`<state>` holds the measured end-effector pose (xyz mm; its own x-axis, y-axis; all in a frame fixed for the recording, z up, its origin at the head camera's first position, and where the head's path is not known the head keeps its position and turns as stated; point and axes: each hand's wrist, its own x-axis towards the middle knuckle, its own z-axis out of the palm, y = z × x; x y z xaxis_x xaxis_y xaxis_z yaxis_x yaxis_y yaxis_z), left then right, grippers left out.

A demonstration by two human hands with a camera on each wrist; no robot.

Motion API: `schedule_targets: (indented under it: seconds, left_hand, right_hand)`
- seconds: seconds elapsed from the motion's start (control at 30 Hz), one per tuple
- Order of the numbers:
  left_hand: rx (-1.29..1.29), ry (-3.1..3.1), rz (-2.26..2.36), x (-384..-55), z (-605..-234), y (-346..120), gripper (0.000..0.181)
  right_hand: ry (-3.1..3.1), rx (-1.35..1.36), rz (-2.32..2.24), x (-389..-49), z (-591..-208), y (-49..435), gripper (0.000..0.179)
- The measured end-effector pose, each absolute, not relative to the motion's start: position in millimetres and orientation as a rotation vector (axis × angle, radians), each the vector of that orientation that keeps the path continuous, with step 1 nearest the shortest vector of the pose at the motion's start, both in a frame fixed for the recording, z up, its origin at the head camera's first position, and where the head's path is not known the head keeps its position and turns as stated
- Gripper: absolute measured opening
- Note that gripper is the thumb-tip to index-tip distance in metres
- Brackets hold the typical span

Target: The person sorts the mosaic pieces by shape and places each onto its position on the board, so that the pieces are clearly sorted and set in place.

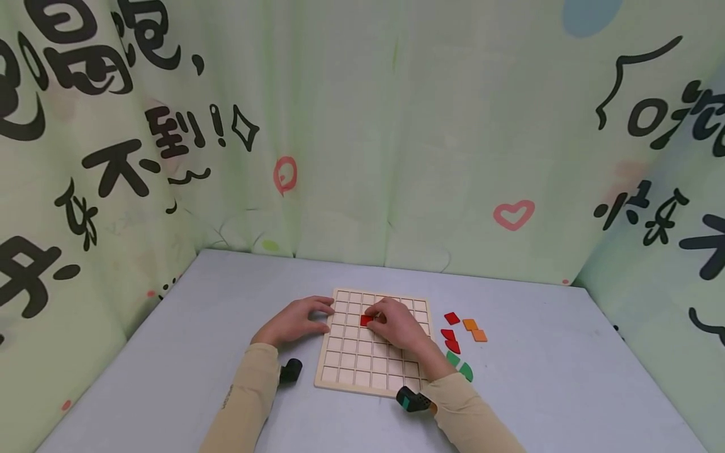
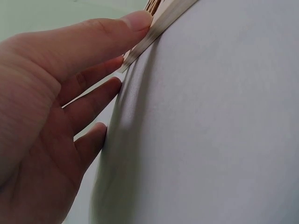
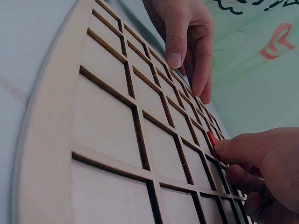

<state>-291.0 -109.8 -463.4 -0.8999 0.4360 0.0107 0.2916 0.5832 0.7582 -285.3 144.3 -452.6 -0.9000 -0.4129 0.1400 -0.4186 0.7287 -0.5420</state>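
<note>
1. So, the right hand [image 1: 396, 324] pinches the red tile [image 1: 365, 321] over the far half of the gridded board [image 1: 347, 360]; whether it's seated in a cell, I can't tell.
2. Best technique, I'd judge: square its sides to the raised dividers, then press it flat with one fingertip.
3. The left hand [image 1: 294, 318], fingers apart, touches the board's left edge; light pressure should steady it.
4. Red pieces [image 1: 452, 318], orange pieces [image 1: 479, 335] and green pieces [image 1: 466, 371] crowd the right side; the worktop [image 1: 544, 365] offers more room beyond them.
</note>
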Motion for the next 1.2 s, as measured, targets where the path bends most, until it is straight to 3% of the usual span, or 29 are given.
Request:
schedule_targets:
  seconds: [1.2]
  left_hand:
    - [0.593, 2.645, 1.215, -293.9, -467.4, -107.8, 0.034]
  right_hand:
    - [-2.864, 0.660, 0.938, -280.6, -452.4, 147.6, 0.018]
